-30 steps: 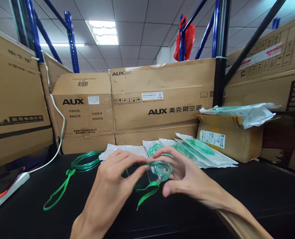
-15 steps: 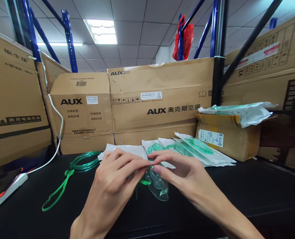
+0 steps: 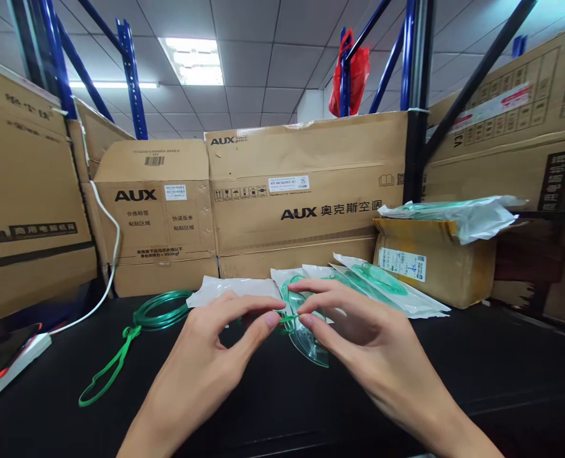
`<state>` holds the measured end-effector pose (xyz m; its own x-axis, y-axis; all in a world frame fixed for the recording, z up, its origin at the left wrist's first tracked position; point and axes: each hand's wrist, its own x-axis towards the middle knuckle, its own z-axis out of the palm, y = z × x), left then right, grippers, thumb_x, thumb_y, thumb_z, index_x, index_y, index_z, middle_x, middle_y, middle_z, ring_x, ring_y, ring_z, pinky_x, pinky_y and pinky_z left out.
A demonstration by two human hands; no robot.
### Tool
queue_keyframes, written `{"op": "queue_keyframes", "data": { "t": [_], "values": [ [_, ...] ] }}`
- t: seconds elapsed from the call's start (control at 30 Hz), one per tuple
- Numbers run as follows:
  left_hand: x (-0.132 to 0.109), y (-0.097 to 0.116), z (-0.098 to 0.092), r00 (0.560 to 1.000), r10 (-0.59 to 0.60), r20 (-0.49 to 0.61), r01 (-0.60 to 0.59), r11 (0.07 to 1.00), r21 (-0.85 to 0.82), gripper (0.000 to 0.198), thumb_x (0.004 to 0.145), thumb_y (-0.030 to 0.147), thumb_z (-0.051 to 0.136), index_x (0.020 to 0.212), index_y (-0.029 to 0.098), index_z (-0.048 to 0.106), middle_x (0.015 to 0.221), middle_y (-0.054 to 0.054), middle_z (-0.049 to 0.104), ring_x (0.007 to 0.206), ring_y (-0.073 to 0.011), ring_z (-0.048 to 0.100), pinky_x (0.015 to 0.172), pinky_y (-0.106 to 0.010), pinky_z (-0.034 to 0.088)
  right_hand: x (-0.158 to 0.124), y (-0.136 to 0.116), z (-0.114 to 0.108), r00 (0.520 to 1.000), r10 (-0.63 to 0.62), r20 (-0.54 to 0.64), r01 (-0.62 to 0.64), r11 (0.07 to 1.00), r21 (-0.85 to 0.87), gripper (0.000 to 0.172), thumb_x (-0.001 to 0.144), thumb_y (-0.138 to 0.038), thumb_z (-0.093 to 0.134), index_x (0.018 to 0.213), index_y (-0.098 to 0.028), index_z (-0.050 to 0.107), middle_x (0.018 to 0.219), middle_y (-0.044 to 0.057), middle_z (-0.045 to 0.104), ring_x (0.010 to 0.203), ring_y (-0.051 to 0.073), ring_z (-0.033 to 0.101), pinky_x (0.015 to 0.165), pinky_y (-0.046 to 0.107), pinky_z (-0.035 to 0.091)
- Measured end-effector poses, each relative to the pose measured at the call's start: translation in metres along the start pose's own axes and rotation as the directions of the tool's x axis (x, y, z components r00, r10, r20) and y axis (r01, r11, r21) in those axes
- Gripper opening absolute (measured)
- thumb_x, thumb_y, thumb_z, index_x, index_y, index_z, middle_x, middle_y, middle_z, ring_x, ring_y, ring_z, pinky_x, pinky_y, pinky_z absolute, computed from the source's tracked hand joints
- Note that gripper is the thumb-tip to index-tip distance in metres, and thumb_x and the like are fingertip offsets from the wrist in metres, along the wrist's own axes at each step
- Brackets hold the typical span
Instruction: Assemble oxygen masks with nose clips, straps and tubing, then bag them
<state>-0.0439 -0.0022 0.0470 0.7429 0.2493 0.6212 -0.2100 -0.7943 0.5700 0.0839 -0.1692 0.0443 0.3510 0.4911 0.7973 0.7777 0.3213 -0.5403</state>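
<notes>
A clear oxygen mask (image 3: 312, 350) hangs in front of me at the middle, tilted and partly covered by my fingers. Its thin green elastic strap (image 3: 289, 319) runs between my fingertips. My left hand (image 3: 225, 343) pinches the strap between thumb and forefinger. Opposite it, my right hand (image 3: 363, 327) also pinches the strap at the mask's edge, thumb and fingers closed together. Off to the left on the black table lies a coil of green tubing (image 3: 161, 312), with a green elastic loop (image 3: 108, 375) beside it.
Behind my hands lie white-and-clear pouches (image 3: 382, 280) with green tubing inside. More pouches sit on a small carton (image 3: 435, 261) at the right. Large cardboard boxes (image 3: 301, 152) line the back. A phone (image 3: 6, 350) and a white power strip (image 3: 20, 369) are at the left edge.
My left hand has turned and its thumb now shows, with the green strap visible between both hands. The mask has risen slightly and tilted.
</notes>
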Motion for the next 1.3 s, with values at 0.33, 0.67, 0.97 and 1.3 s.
{"op": "queue_keyframes", "data": {
  "t": [0.33, 0.67, 0.97, 1.3],
  "values": [
    [0.005, -0.009, -0.004, 0.988, -0.044, 0.148, 0.046, 0.999, -0.012, 0.021, 0.101, 0.047, 0.056, 0.100, 0.035, 0.073, 0.099, 0.007, 0.071, 0.095, -0.0169, 0.060, 0.085, -0.030, 0.041, 0.001, 0.008, -0.002, 0.997, -0.078, 0.018, 0.080, 0.982, -0.173, 0.012, 0.094, -0.016, 0.066, 0.090, -0.027, 0.070, 0.119, -0.003, 0.074, 0.113, 0.014, 0.067, 0.100, 0.025, 0.048],
    [0.001, -0.008, 0.001, 0.998, -0.008, 0.055, 0.010, 0.999, -0.041, 0.020, 0.100, 0.045, 0.059, 0.120, 0.041, 0.058, 0.107, 0.008, 0.068, 0.099, -0.0156, 0.059, 0.074, -0.025, 0.044, 0.001, 0.011, -0.004, 0.998, -0.029, 0.050, 0.037, 0.987, -0.156, 0.011, 0.096, -0.021, 0.064, 0.091, -0.028, 0.071, 0.121, -0.004, 0.074, 0.115, 0.014, 0.068, 0.101, 0.026, 0.049],
    [0.001, 0.004, 0.024, 0.984, 0.174, -0.038, -0.174, 0.985, 0.003, 0.022, 0.094, 0.024, 0.069, 0.111, 0.037, 0.064, 0.104, 0.011, 0.071, 0.093, -0.0120, 0.064, 0.086, -0.024, 0.048, -0.001, 0.005, -0.002, 0.996, -0.067, 0.060, 0.074, 0.990, -0.123, 0.011, 0.095, -0.019, 0.066, 0.094, -0.028, 0.072, 0.121, -0.003, 0.074, 0.109, 0.014, 0.070, 0.098, 0.024, 0.053],
    [-0.002, 0.007, 0.024, 0.958, 0.262, -0.121, -0.256, 0.965, 0.059, 0.029, 0.088, 0.015, 0.071, 0.109, 0.034, 0.065, 0.102, 0.010, 0.073, 0.096, -0.0124, 0.067, 0.088, -0.025, 0.051, -0.002, -0.005, -0.003, 0.998, -0.059, 0.028, 0.063, 0.987, -0.145, 0.012, 0.094, -0.020, 0.068, 0.089, -0.029, 0.074, 0.118, -0.004, 0.076, 0.107, 0.015, 0.072, 0.095, 0.025, 0.054]
  ]
}}
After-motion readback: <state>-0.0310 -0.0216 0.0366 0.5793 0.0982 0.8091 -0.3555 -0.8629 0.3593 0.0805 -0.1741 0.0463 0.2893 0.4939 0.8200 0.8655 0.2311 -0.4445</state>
